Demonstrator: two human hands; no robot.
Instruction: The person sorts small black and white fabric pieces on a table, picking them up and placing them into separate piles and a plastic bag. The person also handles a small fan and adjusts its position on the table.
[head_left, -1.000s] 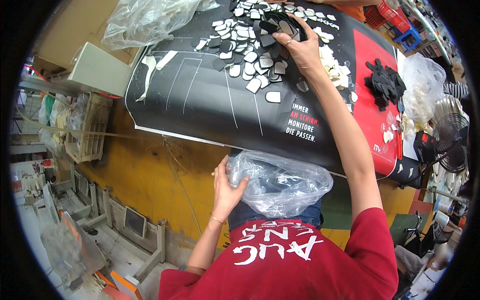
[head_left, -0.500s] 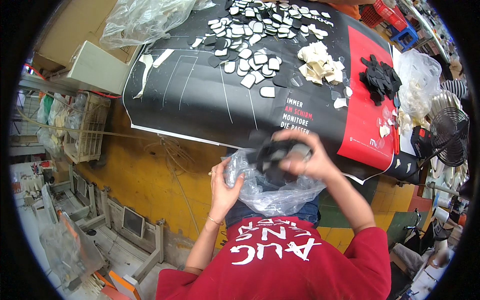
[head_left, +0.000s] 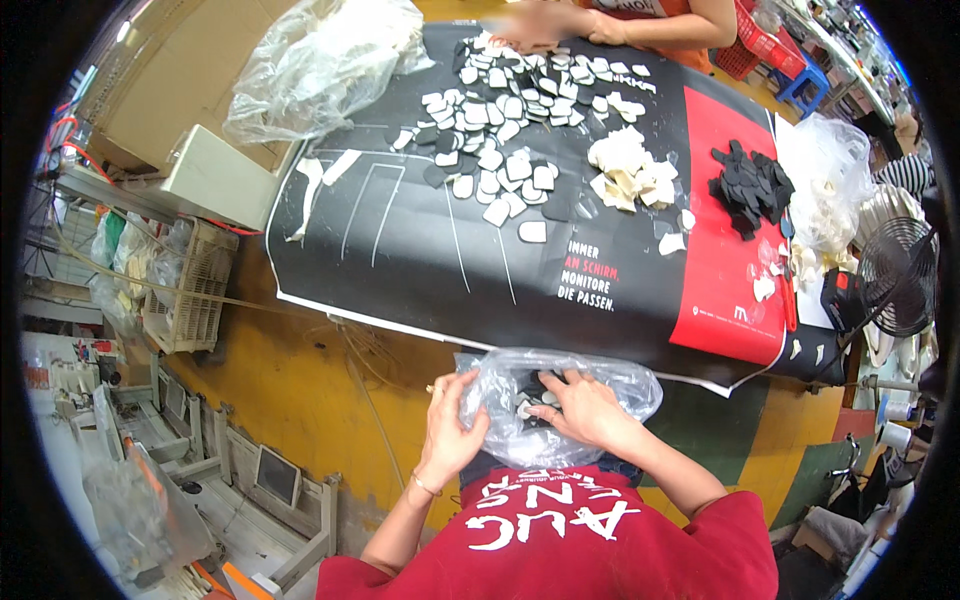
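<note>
A clear plastic bag [head_left: 635, 400] lies gaping over my lap, just below the table's front edge. My left hand [head_left: 452, 428] grips its left side, thumb toward the inside. Through the mouth reaches my right hand [head_left: 588, 408], fingers apart over small black and white pieces [head_left: 530, 400] in the bag; its fingertips touch them. More such flat, round-ended pieces, white on one face and black on others, lie in a loose spread [head_left: 517, 168] on the table [head_left: 450, 285].
Beyond the spread, another person's arm [head_left: 660, 32] rests at the far edge. Heaps of cream scraps [head_left: 632, 170] and black pieces [head_left: 748, 190] lie to the right. A fan [head_left: 897, 262] stands at far right. Another plastic bag [head_left: 325, 70] sits at the back left.
My right hand has come down into the bag with the black and white pieces and its fingers have spread. The bag and my left hand sit lower. A person's arms show at the far edge.
</note>
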